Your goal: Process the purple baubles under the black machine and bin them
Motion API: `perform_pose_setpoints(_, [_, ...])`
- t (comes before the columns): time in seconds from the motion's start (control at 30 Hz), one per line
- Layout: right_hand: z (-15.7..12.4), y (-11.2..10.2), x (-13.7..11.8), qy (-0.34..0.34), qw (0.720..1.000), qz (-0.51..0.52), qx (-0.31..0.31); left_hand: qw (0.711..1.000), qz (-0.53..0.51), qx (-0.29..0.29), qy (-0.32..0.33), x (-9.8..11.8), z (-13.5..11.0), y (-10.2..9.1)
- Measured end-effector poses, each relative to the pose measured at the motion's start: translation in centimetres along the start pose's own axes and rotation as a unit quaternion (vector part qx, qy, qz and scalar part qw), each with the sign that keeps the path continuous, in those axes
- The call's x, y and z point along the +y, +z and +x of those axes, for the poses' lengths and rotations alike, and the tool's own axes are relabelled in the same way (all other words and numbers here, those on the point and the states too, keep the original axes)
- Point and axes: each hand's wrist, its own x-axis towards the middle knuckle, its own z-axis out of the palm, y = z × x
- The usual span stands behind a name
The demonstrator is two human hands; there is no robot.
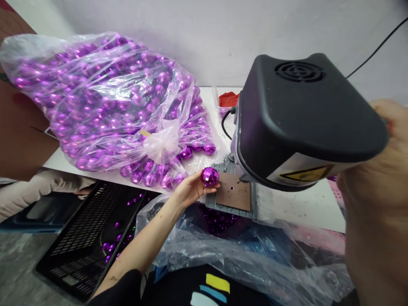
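My left hand holds a shiny purple mirrored ball between thumb and fingers. The ball is just left of a brown board that has a small hole and lies on a grey slotted metal base. Above the base looms a black machine housing with a round vent and a yellow warning label. My right hand, large and blurred at the right edge, is closed beside the housing. The housing hides most of its fingers and whatever they grip.
A big clear bag full of purple balls covers the table's left part. Below stands a black crate with loose purple balls. Clear plastic sheeting hangs at the front edge, purple balls in it. A tub with red cloth stands behind.
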Motion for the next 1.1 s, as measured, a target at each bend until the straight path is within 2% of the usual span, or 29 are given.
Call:
perform_pose_setpoints(0.1, [0.1, 0.1, 0.1, 0.006, 1.000, 0.026, 0.001, 1.000, -0.001, -0.001, -0.004, -1.2, 0.1, 0.6])
perform_pose_setpoints(0.17, [0.1, 0.1, 0.0, 0.009, 1.000, 0.021, 0.004, 0.998, 0.054, 0.022, 0.024, -1.5, 0.0, 1.3])
perform_pose_setpoints(0.3, [0.0, -0.1, 0.0, 0.003, 1.000, 0.024, 0.006, 0.965, 0.224, 0.063, 0.123, -2.2, -0.3, 2.5])
perform_pose_setpoints(0.43, [0.0, -0.1, 0.1, -0.009, 0.999, 0.033, 0.009, 0.945, 0.283, 0.075, 0.146, -3.2, 0.1, 3.0])
perform_pose_setpoints(0.53, [0.1, 0.1, 0.1, -0.008, 0.999, 0.030, 0.012, 0.938, 0.294, 0.067, 0.172, -4.3, 0.9, 3.0])
perform_pose_setpoints(0.77, [0.2, 0.1, 0.1, -0.012, 1.000, 0.027, 0.005, 0.883, 0.408, 0.059, 0.223, -6.4, 1.9, 2.4])
perform_pose_setpoints(1.1, [-0.1, 0.2, -0.5, -0.016, 1.000, 0.004, 0.007, 0.803, 0.521, -0.014, 0.288, -5.7, 1.7, 2.8])
